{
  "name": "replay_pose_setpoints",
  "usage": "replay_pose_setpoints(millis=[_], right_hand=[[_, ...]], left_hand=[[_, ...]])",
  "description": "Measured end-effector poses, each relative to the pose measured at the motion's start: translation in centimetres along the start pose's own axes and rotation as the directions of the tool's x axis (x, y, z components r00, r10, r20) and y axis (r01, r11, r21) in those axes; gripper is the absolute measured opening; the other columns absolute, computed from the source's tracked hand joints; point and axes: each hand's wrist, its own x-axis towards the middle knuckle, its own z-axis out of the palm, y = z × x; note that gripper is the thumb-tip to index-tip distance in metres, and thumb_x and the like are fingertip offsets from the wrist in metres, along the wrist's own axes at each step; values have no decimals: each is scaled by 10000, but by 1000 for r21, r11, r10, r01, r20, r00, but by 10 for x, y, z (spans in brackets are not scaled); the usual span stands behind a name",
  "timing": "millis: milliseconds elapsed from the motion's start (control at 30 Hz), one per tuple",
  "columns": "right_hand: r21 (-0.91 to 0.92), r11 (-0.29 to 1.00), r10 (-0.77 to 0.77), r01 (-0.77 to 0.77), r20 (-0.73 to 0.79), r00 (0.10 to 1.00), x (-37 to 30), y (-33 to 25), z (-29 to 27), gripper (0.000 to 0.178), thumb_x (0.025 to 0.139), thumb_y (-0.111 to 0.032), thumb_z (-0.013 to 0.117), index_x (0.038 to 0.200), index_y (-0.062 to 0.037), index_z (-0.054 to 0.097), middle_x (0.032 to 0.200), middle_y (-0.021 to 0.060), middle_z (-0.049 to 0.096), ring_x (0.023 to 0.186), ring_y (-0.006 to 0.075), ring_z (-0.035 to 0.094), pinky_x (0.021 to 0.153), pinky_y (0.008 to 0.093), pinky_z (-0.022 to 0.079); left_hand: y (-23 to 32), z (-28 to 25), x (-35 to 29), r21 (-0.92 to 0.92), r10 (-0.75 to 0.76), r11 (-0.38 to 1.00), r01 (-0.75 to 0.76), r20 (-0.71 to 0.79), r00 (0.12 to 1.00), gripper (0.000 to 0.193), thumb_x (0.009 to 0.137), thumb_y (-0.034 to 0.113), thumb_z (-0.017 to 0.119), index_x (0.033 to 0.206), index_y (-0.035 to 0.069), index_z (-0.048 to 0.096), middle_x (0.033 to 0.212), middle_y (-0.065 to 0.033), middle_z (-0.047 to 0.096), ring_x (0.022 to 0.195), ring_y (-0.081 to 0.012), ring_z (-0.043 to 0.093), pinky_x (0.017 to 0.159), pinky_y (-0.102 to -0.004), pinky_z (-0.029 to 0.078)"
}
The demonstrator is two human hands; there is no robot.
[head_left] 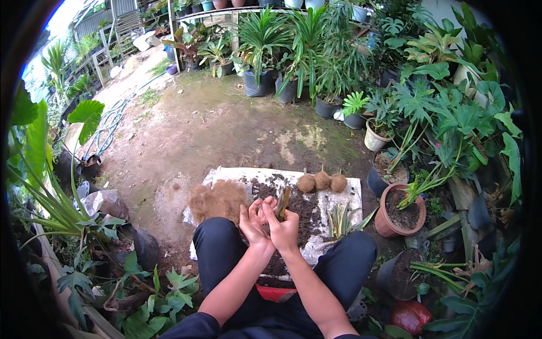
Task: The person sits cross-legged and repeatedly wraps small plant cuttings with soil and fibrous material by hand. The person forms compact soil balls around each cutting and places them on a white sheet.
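The left hand (255, 226) is cupped with its palm turned up and its fingers loosely curled, close against the right hand (287, 230); whether anything lies inside it cannot be told. The right hand is closed, thumb raised, around a narrow brown-and-green upright plant piece (285, 199), which juts above the fingers. Both are held between the person's knees, over a white rectangular sheet (355, 198) spread on the ground and partly covered with dark crumbly soil (306, 212). On the sheet lie a fluffy light-brown fibre heap (217, 202), three round brown fibre balls (322, 181) and slender yellow-edged green leaves (339, 219).
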Motion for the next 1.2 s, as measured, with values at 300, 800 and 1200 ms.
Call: replay_pose_setpoints(millis=[300, 800, 1200], right_hand=[[122, 933, -359, 338, 332, 872, 5, -16, -17, 135, 827, -117, 731, 864, 12, 716, 850, 89, 719, 789, 158, 671, 770, 279, 500], [-179, 880, -422, 439, 127, 898, 19, 0, -10, 610, 1002, -512, 419, 1376, -30, 420, 1384, 177, 416, 1314, 266, 372, 1081, 398, 313], [122, 979, -153, 165, -101, 983, 43, 15, -30, 478, 1070, -356, 262, 1083, 8, 571, 1112, 91, 590, 1105, 172, 516, 1016, 316, 338]], left_hand=[[4, 14, -20, 282, -145, 956, 85, 199, 969, 654, 994, 541, 315, 1232, -21, 552, 1150, -203, 644, 1139, -327, 586, 1024, -440, 441], [-10, 21, -25, 308, 111, 937, -163, 179, 978, 496, 1035, 406, 353, 1164, -19, 574, 1093, -105, 641, 963, -185, 611, 881, -327, 488], [13, 30, -22, 216, 11, 976, -28, 81, 997, 496, 992, 500, 474, 892, 21, 556, 785, -95, 592, 657, -196, 605, 502, -313, 481]])
